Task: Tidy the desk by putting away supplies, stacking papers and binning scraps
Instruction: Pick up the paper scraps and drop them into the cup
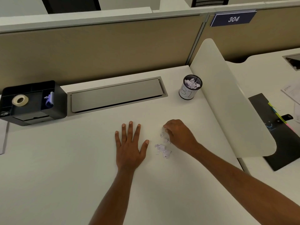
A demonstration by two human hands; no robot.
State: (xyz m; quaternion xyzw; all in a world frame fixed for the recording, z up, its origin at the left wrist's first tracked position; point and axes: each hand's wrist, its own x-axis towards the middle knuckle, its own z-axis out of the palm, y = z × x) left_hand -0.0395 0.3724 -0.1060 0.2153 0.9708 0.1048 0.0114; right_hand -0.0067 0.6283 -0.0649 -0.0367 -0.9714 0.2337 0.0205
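Head view: the white desk (65,176) fills most of the frame. A tan partition panel (97,51) closes off its far edge, with a blue sign (233,19) reading 304 on the adjoining panel. A white curved divider (227,103) stands along the right edge. A grey cable cover (116,95) is set flush into the desk near the partition. A black organizer (56,101) sits at the far left, just beside the cover. A black folder (280,143) lies on the neighbouring desk, beyond the divider.

The left hand (129,146) lies flat on the desk at centre, palm down, fingers straight and spread, holding nothing. The right hand (180,135) is just to its right, fingers curled down over the upper part of the paper scraps (164,150) and pinching them. The remaining scraps lie loose on the desk between the two hands.

A mesh bin cup (186,93) with a white label stands upright near the divider, beyond the right hand, and holds more crumpled scraps. A tape roll (20,100) rests in a left compartment of the organizer. A purple clip-like item (50,99) stands in a right compartment.
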